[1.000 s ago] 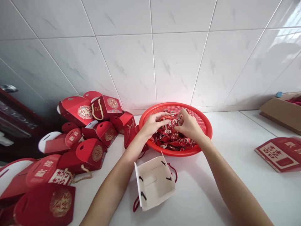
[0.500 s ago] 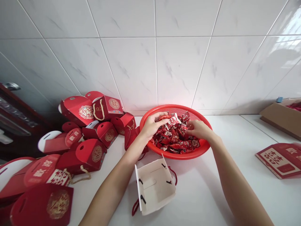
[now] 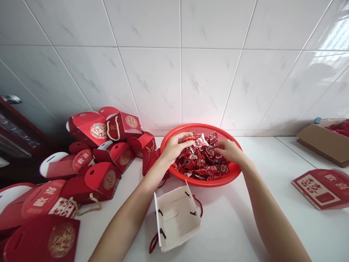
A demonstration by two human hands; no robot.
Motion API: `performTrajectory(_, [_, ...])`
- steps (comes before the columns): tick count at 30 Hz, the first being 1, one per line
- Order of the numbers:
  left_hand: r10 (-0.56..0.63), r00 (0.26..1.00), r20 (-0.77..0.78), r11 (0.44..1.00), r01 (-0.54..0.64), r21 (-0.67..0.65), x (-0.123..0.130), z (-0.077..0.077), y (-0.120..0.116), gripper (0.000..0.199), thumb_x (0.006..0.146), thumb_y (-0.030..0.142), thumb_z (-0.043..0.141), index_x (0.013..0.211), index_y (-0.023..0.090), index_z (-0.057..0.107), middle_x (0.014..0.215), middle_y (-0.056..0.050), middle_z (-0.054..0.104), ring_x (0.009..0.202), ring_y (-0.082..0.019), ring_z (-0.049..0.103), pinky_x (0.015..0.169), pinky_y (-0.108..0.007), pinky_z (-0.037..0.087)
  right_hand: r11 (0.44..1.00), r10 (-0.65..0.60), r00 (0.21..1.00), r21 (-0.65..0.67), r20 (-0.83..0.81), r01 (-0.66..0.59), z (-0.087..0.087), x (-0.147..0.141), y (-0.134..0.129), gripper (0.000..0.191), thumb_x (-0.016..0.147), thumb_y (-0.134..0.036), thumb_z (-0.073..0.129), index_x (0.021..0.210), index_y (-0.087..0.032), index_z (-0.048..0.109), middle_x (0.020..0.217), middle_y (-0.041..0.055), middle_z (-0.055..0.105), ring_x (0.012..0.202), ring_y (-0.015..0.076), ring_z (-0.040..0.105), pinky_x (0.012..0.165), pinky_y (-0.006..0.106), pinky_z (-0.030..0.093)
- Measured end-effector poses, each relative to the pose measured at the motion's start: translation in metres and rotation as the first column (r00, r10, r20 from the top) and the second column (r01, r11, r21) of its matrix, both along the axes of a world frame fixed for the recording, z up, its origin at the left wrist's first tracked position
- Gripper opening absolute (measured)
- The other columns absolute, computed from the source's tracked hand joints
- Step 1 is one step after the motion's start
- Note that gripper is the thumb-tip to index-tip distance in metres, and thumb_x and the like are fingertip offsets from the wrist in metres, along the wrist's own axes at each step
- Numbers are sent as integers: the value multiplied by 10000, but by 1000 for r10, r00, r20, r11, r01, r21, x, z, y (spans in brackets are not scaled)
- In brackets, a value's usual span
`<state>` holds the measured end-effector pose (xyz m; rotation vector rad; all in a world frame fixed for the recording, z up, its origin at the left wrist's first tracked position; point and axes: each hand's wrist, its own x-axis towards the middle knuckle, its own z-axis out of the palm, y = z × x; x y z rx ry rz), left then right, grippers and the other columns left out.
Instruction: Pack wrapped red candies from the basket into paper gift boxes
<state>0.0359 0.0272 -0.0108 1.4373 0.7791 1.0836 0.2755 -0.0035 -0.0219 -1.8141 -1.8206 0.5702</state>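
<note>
A red oval plastic basket point(image 3: 231, 178) holds a heap of red wrapped candies point(image 3: 203, 165). My left hand point(image 3: 174, 148), over the basket's left side, is closed on wrapped candies, among them a white-and-red one point(image 3: 199, 142) and a red one partly covered by the fingers. Over the right side of the heap, my right hand point(image 3: 230, 150) has its fingers pinched together at a red wrapped candy, its tips partly hidden. In front of the basket, between my forearms, stands an open gift box point(image 3: 177, 218) with a white inside, black tabs and red cord handles.
Several red gift boxes point(image 3: 105, 182), some with rope handles, crowd the left side. A flat red box point(image 3: 321, 189) lies at the right, and a cardboard carton point(image 3: 324, 143) with red contents stands behind it. A tiled wall point(image 3: 207, 83) closes off the back.
The whole view has shifted slightly. My left hand still holds the candies, and my right hand's fingers stay pinched at the heap with hardly any movement.
</note>
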Motion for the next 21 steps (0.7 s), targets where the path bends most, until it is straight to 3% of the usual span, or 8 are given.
performTrajectory(5, [17,999,40,1000,-16,-4,0,-2,1,336,679,296,866,991,204,782,1131,-69,774,1054,-244,684,976,-386,507,998,17,963,55,-269,-2,7,0,-7,199,902,-358,594,816,-195,669,848,57,749,747,201,726,695,301,564])
performTrajectory(10, [20,996,91,1000,-20,-1,1,-7,5,326,688,285,845,998,209,778,1146,-66,771,1084,-248,686,989,-390,504,997,59,776,1,-628,-75,17,-4,-15,316,770,-452,823,808,-177,672,833,47,716,632,196,750,682,322,620])
performTrajectory(17, [58,998,33,998,-59,13,-1,-6,4,360,689,318,868,1019,210,775,1175,-67,767,1074,-241,690,996,-404,518,995,24,583,-35,-812,-90,17,-8,-14,411,699,-449,905,846,-190,622,729,-21,633,611,202,768,574,281,611])
performTrajectory(21, [77,997,27,997,-77,1,0,-5,2,397,679,322,889,1044,215,777,1171,-59,772,1098,-243,690,1013,-404,518,990,40,574,-47,-818,-136,17,-12,-14,473,633,-441,957,910,-190,667,730,1,712,622,175,753,614,271,610])
